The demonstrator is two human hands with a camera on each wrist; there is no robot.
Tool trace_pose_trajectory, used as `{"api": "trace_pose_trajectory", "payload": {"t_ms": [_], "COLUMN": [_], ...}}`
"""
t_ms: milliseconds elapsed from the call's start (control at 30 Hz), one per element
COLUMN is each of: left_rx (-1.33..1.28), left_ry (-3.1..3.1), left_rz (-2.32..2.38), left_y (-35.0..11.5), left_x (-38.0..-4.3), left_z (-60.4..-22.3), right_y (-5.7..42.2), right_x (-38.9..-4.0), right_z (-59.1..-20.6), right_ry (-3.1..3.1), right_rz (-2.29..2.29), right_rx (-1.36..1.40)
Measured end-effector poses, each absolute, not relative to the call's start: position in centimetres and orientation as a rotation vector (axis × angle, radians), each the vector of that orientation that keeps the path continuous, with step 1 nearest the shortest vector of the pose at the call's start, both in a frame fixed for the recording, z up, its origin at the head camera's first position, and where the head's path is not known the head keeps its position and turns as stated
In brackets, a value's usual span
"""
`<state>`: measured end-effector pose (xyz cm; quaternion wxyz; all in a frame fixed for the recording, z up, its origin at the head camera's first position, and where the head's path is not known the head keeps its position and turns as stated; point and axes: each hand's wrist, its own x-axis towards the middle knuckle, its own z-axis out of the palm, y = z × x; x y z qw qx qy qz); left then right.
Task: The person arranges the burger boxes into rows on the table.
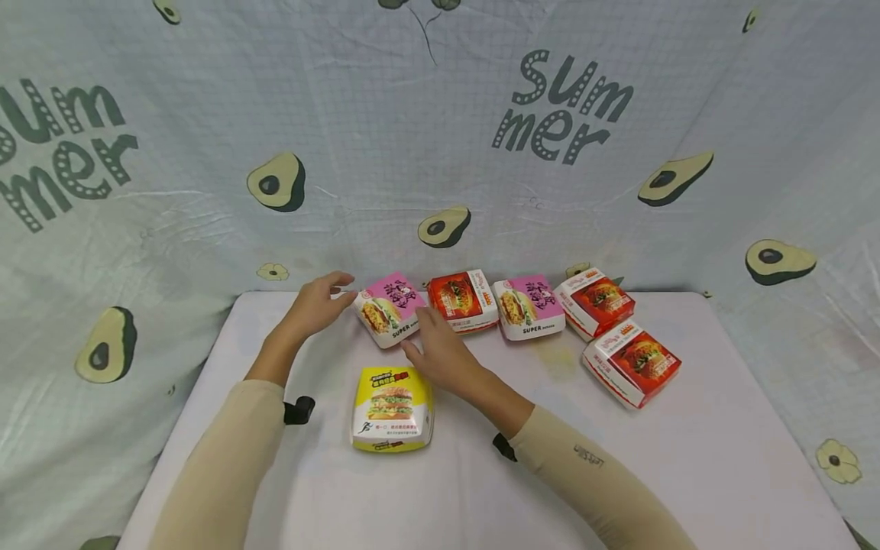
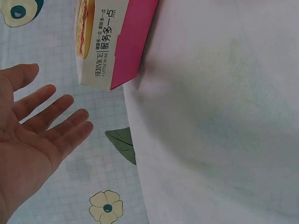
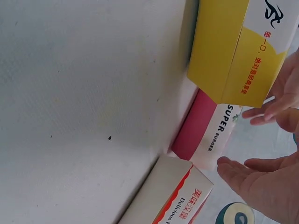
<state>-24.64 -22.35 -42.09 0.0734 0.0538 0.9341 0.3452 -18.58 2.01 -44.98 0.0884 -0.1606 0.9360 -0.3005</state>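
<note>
A pink-and-white burger box (image 1: 388,309) sits tilted at the back left of the table. My left hand (image 1: 318,307) is just left of it, and the left wrist view shows that hand (image 2: 44,140) apart from the box (image 2: 112,46) with loosely spread, empty fingers. On the other side, my right hand (image 1: 447,355) is by the box's right front corner. Relaxed fingers show on that hand (image 3: 268,179) in the right wrist view; whether they touch the box (image 3: 201,130) I cannot tell. Nearer the front stands a yellow burger box (image 1: 392,409), close to my right wrist.
Along the back edge stand a red-and-white burger box (image 1: 462,299), a second pink one (image 1: 529,307) and another red one (image 1: 595,302). In front of that is one more red box (image 1: 632,363), set at an angle. A printed cloth (image 1: 385,137) hangs behind the white table (image 1: 495,481).
</note>
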Motion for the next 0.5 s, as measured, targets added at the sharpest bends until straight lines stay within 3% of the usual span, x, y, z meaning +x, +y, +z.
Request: {"api": "trace_pose_trajectory", "payload": {"t_ms": [500], "left_rx": [0.183], "left_ry": [2.732], "left_rz": [1.101], "left_y": [-22.1], "left_x": [-26.5], "left_z": [-45.2], "right_y": [1.6], "right_x": [-19.5], "right_z": [-45.7], "right_ry": [2.632], "right_rz": [-0.927], "right_rx": [-0.378]}}
